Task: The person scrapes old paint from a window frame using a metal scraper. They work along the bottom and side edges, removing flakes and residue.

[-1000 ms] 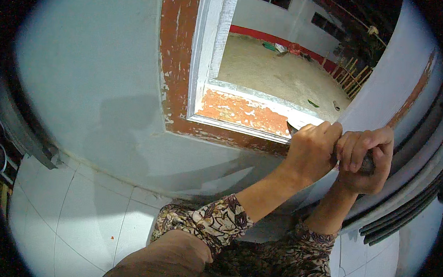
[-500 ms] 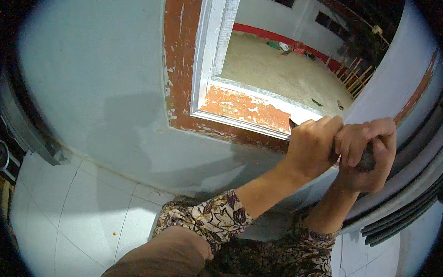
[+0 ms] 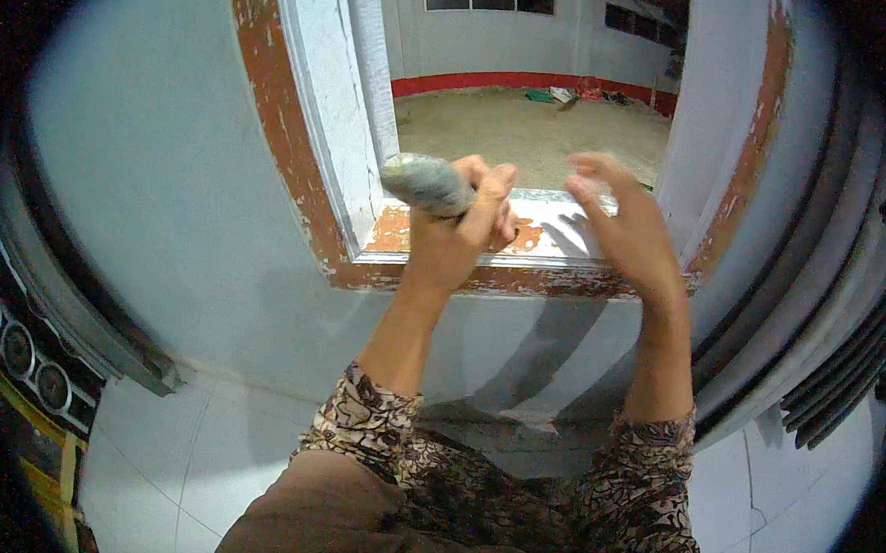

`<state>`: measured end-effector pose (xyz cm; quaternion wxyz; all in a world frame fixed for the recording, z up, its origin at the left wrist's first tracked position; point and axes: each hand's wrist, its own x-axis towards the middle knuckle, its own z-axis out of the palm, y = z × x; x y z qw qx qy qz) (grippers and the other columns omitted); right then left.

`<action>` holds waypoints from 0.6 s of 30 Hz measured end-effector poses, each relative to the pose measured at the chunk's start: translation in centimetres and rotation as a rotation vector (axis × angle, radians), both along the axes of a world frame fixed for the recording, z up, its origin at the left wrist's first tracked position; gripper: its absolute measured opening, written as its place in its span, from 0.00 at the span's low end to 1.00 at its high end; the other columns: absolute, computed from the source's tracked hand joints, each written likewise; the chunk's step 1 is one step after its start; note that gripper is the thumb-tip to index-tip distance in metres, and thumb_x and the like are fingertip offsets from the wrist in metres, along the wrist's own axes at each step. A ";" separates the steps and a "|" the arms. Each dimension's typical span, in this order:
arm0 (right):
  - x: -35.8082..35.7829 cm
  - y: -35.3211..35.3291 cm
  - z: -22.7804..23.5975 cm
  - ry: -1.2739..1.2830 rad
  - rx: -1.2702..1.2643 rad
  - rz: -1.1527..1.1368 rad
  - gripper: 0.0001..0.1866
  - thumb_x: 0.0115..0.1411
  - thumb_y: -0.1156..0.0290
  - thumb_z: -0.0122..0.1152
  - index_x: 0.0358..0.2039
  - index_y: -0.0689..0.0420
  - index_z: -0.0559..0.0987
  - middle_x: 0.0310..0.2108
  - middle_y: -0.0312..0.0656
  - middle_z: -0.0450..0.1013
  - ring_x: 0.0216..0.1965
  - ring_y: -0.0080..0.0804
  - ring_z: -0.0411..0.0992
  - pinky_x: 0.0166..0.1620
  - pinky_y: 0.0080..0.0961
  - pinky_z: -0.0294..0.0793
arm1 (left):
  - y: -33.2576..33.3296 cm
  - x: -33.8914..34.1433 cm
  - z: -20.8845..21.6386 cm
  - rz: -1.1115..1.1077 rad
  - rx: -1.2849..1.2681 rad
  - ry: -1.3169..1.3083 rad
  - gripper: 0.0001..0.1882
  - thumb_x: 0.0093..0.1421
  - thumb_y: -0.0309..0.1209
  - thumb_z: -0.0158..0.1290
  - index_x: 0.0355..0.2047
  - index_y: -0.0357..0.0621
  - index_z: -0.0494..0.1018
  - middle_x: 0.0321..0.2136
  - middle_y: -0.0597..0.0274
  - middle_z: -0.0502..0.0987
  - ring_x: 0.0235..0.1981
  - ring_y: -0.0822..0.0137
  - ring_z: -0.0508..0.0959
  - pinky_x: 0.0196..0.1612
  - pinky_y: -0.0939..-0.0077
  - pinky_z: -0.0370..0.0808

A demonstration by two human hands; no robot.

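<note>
Scraping work at a window sill with flaking red-brown paint.

Left hand clenched round a grey, rounded tool handle at 12 o'clock, over the sill; right hand released, fingers spread, just beside. Step judged mid-stroke; the next move calls for steady pressure along the sill's rough, chipped surface inside its white frame.

Flaking reddish-brown paint peels from the rough window frame, baring pale patches on the sill. The matt grey handle looks worn and smeared. Glossy white floor tiles contrast with soft, patterned cloth sleeves.
</note>
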<state>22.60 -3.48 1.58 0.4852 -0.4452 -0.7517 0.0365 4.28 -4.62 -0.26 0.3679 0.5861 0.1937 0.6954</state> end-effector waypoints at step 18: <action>0.5 4.5 -4.2 -0.435 0.067 -0.249 0.19 0.59 0.61 0.47 0.32 0.66 0.78 0.33 0.60 0.74 0.39 0.56 0.73 0.47 0.46 0.72 | -0.1 -2.7 -1.7 0.016 0.163 0.004 0.18 0.68 0.33 0.45 0.19 0.45 0.61 0.14 0.65 0.65 0.18 0.71 0.69 0.27 0.75 0.70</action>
